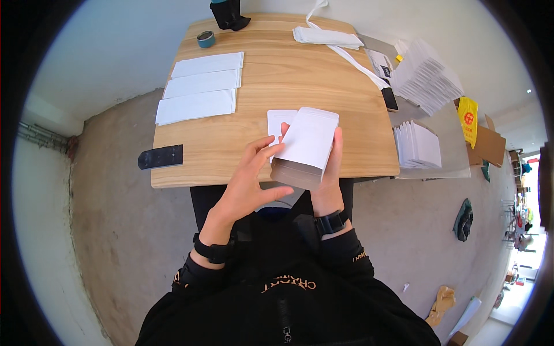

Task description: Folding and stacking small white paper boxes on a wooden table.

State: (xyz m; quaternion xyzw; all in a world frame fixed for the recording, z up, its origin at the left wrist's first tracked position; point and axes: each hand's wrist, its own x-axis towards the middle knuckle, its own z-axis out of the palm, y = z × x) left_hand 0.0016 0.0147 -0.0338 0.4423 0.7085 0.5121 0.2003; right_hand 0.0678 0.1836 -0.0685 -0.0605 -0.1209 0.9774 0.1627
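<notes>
Closest in, the person's two forearms in black sleeves come up from the lower edge, each wrist wearing a black watch. The left hand [249,183] is open, fingers spread and slightly curled, its fingertips touching the left edge and underside of a small white box [306,145] without closing round it. The right hand [329,179] grips the same box along its right side, thumb laid up the edge and palm beneath, so the box is held tilted above the near edge of the wooden table [346,115], its open brown-lined end [295,173] facing the person. Just behind the box, partly hidden by it and by a fingertip, a flat white card [278,122] lies on the table. At the table's near left corner sits a dark flat piece [161,156] overhanging the edge. Farther left, three flat white sheets [201,86] lie in a column, one after another and just beside each other. To the right, on a lower grey surface [456,121], stand two piles of white folded blanks [420,144], the farther pile fanned out. At the far side of the table rest a small stack of white sheets [324,36] with a white strip [355,60] running from it toward the right edge, a roll of tape [205,39], and a black object [229,15] at the far rim.
</notes>
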